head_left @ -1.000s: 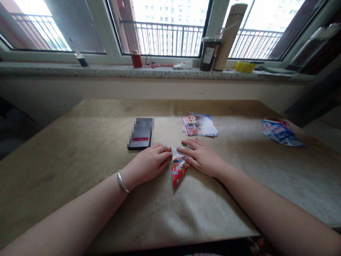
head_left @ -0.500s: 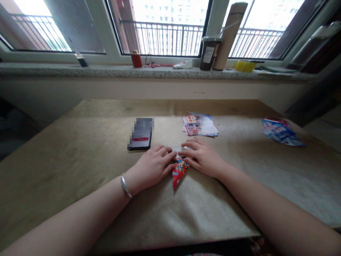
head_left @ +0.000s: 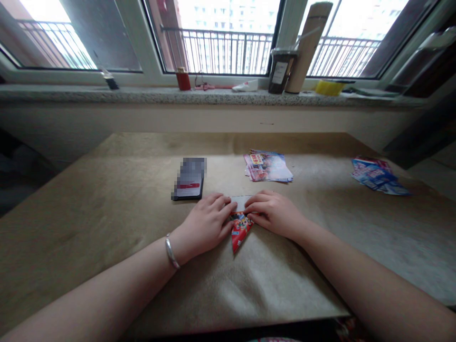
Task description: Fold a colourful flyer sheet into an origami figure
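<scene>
A small folded piece of printed paper [head_left: 240,232], red with a cartoon picture and a white top edge, lies on the table with its point towards me. My left hand [head_left: 204,223], a silver bangle on its wrist, presses its fingers on the paper's left side. My right hand [head_left: 274,213] presses its curled fingers on the paper's right side. Both hands meet over the top of the paper and hide most of it.
A dark phone [head_left: 188,181] lies just beyond my left hand. A stack of printed leaflets [head_left: 268,167] sits past my right hand, more blue leaflets [head_left: 377,176] at the far right. The table [head_left: 107,199] is covered in tan cloth. The windowsill [head_left: 142,96] holds small items.
Both hands have slid closer together over the folded paper, and my right fingers have curled in from flat. More of the paper is covered now.
</scene>
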The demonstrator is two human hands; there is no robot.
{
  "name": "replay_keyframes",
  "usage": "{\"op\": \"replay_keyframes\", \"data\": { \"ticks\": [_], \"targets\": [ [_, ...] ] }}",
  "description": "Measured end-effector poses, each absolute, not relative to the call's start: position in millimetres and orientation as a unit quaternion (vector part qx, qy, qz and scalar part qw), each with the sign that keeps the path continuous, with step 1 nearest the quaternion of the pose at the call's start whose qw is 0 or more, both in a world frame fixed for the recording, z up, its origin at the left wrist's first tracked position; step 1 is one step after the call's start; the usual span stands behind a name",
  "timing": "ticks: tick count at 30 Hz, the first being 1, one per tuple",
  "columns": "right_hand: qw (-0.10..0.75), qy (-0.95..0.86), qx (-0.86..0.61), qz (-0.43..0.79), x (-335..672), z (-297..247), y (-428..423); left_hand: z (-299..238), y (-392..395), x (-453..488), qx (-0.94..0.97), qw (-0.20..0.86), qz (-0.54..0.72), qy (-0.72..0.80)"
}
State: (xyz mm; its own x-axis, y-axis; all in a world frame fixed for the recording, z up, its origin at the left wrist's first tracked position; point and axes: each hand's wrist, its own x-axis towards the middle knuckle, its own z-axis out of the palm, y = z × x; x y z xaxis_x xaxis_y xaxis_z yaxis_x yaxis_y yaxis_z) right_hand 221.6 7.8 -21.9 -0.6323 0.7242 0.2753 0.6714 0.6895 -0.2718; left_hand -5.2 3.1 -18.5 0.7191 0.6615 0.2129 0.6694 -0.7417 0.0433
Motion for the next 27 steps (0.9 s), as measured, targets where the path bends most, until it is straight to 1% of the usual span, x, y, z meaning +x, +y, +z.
{"op": "replay_keyframes", "data": {
  "ticks": [14,21,27],
  "targets": [
    [0.195,-0.896,-0.39,0.082,221,-18,7,-23,3,-6,-0.926,0.022,-0.107,-0.36],
    [0.192,-0.895,-0.394,0.084,222,-21,8,-26,1,-5,-0.922,0.041,-0.14,-0.359],
    [0.187,-0.89,-0.406,0.09,220,-19,6,-31,3,-5,-0.927,0.025,-0.136,-0.348]
  ]
}}
